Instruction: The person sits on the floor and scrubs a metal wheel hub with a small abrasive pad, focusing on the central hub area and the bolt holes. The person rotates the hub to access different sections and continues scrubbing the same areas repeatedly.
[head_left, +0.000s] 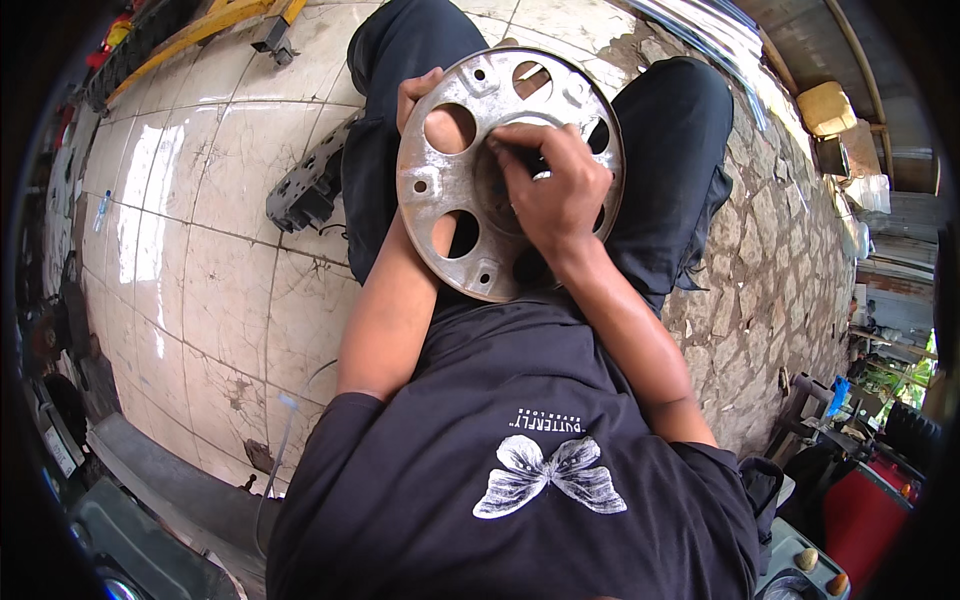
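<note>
A round, worn metal plate [415, 160] rests tilted over my lap. Large round openings and small bolt holes ring its sunken centre. My left hand [414, 95] grips the plate at its upper left rim, fingers over the edge and the rest of the hand behind it. Through the lower left opening, part of my left forearm shows. My right hand [560, 185] is over the plate's centre, with thumb and fingers pinched together against the inner ring. Whatever may sit between those fingertips is too small or hidden to make out.
A dark perforated metal part [310, 185] lies on the tiled floor [220, 190] by my left leg. Stone paving [760, 260] stretches along the right. A yellow metal frame [200, 35] stands far left, a yellow jerrycan [827, 108] far right, and a red case [870, 515] lower right.
</note>
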